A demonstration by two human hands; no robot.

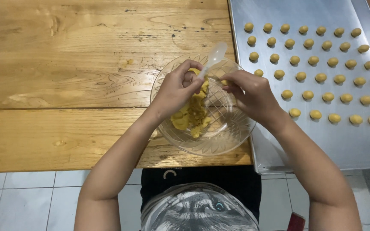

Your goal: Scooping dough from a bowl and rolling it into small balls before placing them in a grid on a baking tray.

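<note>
Both our forearms reach over the wooden worktop's [65, 85] near edge to a clear glass bowl [219, 143] of yellow dough [191, 115]. Our left hand [177, 90] is closed around a white plastic spoon [213, 57] — our right hand [251, 94] pinches a bit of dough at its tip. Rows of small dough balls [308, 95] fill the metal tray [279, 13] at the worktop's right edge.

Clear cut-glass bowl [219, 141] at wooden table edge, lumpy yellow dough [192, 115] inside, translucent plastic spoon [213, 57] tilted above
</note>
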